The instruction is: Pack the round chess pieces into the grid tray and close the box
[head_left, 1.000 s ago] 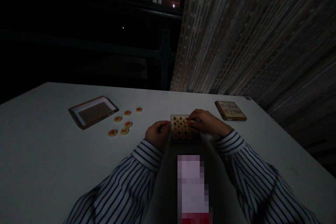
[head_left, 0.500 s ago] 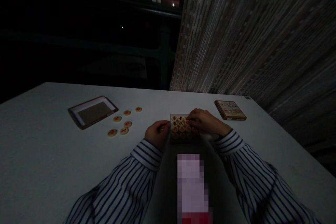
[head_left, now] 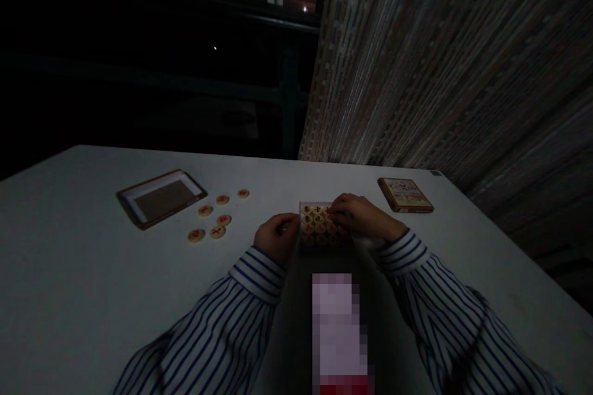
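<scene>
A: How far along are we?

B: Well along, we would judge. The case [head_left: 314, 204] lies at the middle of the table [head_left: 92, 259], and rows of round pieces [head_left: 320, 228] show inside it. Our right hand [head_left: 368, 217] hides its far right part, so we cannot say whether every place is filled.

A: What is left outside?

B: Six loose pieces [head_left: 217, 232] with red marks, left of the case. Farther left lies an open tray [head_left: 160, 197]; to the far right, a flat box [head_left: 410, 193].

A: And our fingers?

B: Our left hand [head_left: 275, 237] has them curled, tips at the case's left side; we cannot tell whether they grip it. The right thumb and fingertips are close together over the pieces, perhaps pinching one; we cannot tell.
</scene>
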The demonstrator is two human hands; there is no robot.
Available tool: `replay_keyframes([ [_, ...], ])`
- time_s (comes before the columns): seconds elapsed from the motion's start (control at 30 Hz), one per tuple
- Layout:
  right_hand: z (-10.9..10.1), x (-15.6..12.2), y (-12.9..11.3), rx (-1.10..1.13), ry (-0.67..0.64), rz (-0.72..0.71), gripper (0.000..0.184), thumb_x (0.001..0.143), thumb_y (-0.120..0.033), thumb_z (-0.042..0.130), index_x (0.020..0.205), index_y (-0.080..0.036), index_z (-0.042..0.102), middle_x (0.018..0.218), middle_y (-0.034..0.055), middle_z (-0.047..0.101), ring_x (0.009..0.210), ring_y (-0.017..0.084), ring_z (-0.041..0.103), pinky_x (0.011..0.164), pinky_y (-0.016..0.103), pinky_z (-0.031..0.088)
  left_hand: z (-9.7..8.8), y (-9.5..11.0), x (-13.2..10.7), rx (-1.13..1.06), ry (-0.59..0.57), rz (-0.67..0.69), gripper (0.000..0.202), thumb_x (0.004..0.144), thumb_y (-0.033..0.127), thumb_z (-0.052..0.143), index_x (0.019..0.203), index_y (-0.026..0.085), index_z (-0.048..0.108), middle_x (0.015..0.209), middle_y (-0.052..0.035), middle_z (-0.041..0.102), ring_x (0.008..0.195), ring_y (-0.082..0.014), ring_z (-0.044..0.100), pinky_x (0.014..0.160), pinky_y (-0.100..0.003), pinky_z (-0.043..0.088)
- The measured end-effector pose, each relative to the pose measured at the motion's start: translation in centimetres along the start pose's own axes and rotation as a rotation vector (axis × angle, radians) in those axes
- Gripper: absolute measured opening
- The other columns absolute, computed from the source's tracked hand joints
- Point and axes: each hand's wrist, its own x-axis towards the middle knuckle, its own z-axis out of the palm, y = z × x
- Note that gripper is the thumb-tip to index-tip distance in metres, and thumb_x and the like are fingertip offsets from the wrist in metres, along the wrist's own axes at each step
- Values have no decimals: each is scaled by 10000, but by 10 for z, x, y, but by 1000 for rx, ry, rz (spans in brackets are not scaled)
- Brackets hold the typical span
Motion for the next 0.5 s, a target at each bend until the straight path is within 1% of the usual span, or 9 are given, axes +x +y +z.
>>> replay_keyframes([
  [0.2,0,0,0,-15,2,-10,262,842,-283,480,1032,-207,642,1014,83,602,935,193,540,813,318,402,-1,5,-1,34,18,19,253,665,370,590,787,168,682,751,-44,677,680,-158,608,650,-281,491],
  [0.33,-2,0,-1,-14,8,0,272,844,-282,475,1052,-204,632,1026,77,604,947,190,541,824,313,400,-1,2,0,22,27,27,252,659,372,598,783,169,682,736,-43,680,674,-158,612,653,-282,497],
  [0.5,-6,-1,-1,-31,8,23,283,849,-265,459,1069,-195,623,1048,86,601,962,189,541,841,313,394,0,-3,0,30,16,17,300,661,403,593,812,158,681,750,-55,681,679,-166,613,662,-297,497],
])
